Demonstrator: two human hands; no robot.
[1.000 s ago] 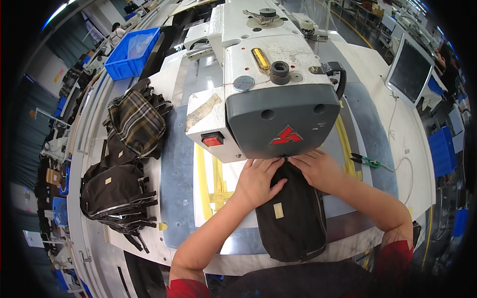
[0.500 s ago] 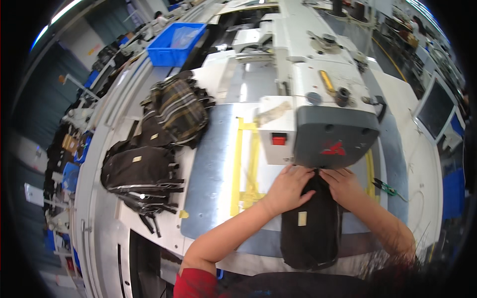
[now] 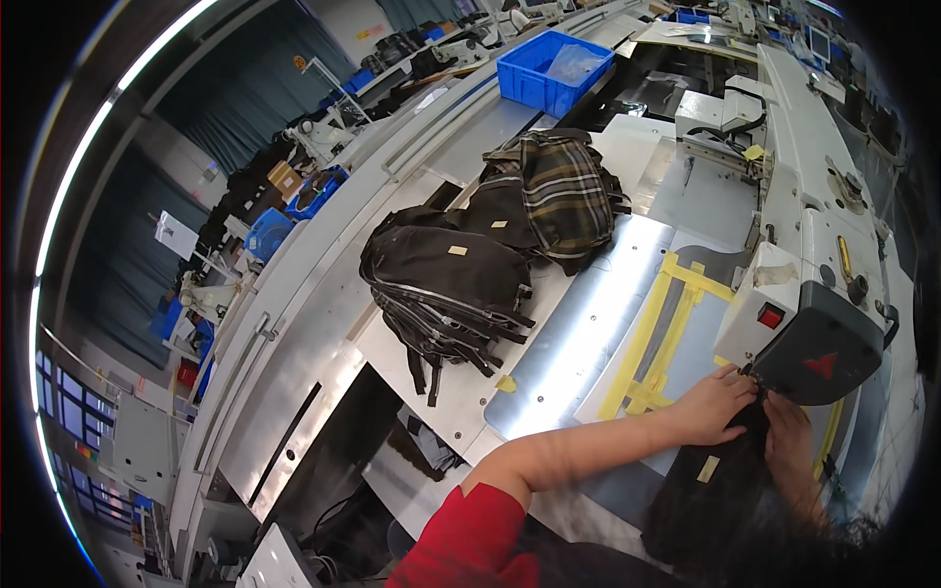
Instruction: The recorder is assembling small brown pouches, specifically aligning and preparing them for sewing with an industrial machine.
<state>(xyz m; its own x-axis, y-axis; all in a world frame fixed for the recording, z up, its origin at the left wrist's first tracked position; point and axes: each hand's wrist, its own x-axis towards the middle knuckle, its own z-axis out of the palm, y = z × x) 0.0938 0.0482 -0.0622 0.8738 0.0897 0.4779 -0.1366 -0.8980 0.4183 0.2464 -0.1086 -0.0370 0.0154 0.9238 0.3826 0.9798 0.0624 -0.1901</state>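
Left hand [image 3: 712, 408] and right hand [image 3: 790, 433] hold a dark bag [image 3: 727, 490] at the machine head [image 3: 825, 338]; any finished work there seems hidden; similar bags [image 3: 466, 267] lie leftward.

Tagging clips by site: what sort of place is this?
Probably a bag-sewing factory: a big white sewing machine, a pile of dark bags beside it, and more white machines in the background.
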